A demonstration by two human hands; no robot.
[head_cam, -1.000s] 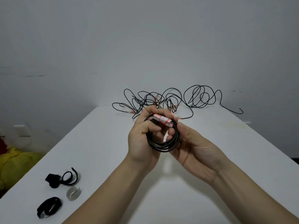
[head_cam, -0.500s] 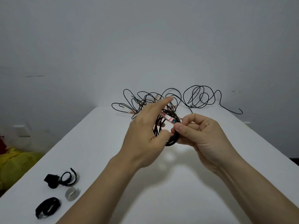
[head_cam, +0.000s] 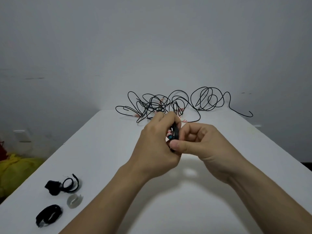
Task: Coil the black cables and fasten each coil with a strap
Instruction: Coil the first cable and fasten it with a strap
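Note:
A small coil of black cable (head_cam: 175, 132) with a red-and-white label is held edge-on above the middle of the white table (head_cam: 108, 149). My left hand (head_cam: 157, 146) grips it from the left, fingers curled over its top. My right hand (head_cam: 200, 142) pinches its lower part, thumb pressed against the strands. Most of the coil is hidden between the hands. A tangle of loose black cables (head_cam: 168, 103) lies at the table's far edge. Black straps lie at the near left: a curled one (head_cam: 63, 184) and a flat loop (head_cam: 49, 215).
A small clear plastic piece (head_cam: 74, 200) lies between the two straps. Beyond the table's left edge sits a yellow bundle (head_cam: 16, 171) on the floor. A grey wall stands behind the table. One cable end hangs past the far right edge (head_cam: 243, 114).
The coil has turned from facing me to edge-on. My left fingers, stretched out half a second ago, have curled over the coil, and both hands have closed in tighter around it.

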